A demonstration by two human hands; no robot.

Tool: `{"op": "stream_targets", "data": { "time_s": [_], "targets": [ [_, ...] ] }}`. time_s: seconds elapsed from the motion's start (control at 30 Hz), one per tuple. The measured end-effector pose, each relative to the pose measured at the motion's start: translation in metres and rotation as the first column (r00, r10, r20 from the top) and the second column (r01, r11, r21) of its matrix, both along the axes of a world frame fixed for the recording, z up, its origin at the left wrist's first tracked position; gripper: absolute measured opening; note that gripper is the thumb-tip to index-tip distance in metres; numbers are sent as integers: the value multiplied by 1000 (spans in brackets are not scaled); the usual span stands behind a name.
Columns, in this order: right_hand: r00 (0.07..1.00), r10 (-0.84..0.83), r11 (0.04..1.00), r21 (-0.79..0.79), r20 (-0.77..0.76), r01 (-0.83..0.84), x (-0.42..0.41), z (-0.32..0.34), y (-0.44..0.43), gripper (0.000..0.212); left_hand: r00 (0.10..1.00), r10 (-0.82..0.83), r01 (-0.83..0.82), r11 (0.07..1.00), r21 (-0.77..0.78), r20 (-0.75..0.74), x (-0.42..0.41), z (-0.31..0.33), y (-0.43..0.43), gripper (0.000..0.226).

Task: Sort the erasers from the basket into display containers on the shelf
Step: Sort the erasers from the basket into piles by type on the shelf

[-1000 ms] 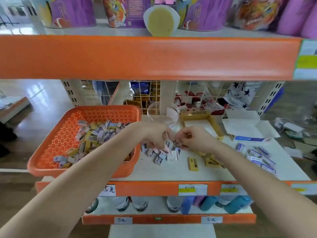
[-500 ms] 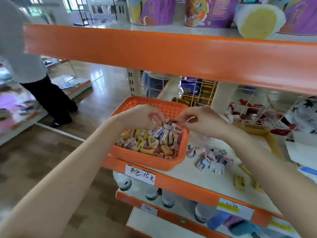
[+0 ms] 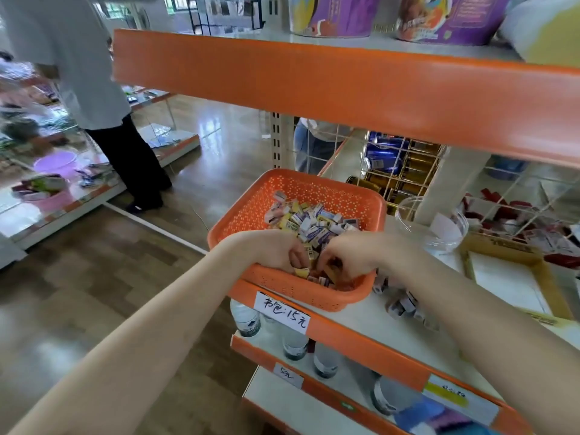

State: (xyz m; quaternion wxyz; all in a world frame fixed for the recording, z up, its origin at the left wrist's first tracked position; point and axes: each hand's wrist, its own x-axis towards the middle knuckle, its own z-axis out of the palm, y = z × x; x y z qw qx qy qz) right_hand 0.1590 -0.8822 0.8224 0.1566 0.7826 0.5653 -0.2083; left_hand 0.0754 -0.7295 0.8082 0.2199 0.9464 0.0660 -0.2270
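Shelf (image 3: 361, 320) L end: basket (image 3: 251, 211) at edge

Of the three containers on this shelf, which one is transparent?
The round tub just right of the orange basket, beside the post; the basket is perforated plastic and the flat box is brown cardboard.

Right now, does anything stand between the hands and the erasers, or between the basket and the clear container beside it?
Nothing visible does. The left hand and right hand are down among the erasers inside the orange basket. The clear container stands open past the basket's far right corner; only that rim lies between.
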Motion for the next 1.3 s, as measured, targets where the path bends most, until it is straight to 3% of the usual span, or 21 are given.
{"op": "stream_targets", "data": {
  "time_s": [0.17, 0.3, 0.43, 0.53, 0.7, 0.87, 0.97, 1.1, 1.2, 1.3],
  "targets": [
    [1000, -21, 998, 65, -23, 23, 4, -3, -2, 46, 997, -76, 77, 996, 52, -21, 2, -7, -3, 27],
    [1000, -25, 994, 103, -14, 26, 4, -5, -4, 44, 995, -85, 81, 994, 76, 46, 3, -7, -3, 23],
    [998, -46, 986, 159, -41, 52, 6, -7, -5, 45, 989, -14, 17, 1000, -20, 145, -3, -3, 0, 24],
    [995, -70, 945, 314, -69, 89, 5, -1, -16, 42, 977, 17, -4, 998, -59, 212, -4, 7, 2, 21],
    [978, -173, 818, 536, -120, 211, 13, 10, -59, 45, 922, 69, -1, 985, -175, 382, 6, 26, -9, 13],
    [902, -366, 620, 662, -231, 421, 17, 21, -113, 44, 862, 56, 82, 965, -248, 504, 40, 40, -53, 17],
    [838, -464, 479, 715, -287, 510, 15, 21, -152, 42, 867, -47, 182, 957, -227, 497, 62, 45, -91, 11],
    [741, -614, 364, 735, -272, 572, 13, 13, -207, 41, 856, -194, 325, 923, -208, 479, 83, 49, -145, 16],
    [673, -675, 247, 768, -301, 591, 8, 3, -246, 41, 824, -348, 436, 893, -109, 448, 94, 45, -187, 16],
    [592, -738, 205, 730, -322, 652, -1, -8, -276, 48, 788, -490, 555, 827, -87, 373, 97, 35, -220, 18]
  ]
}}
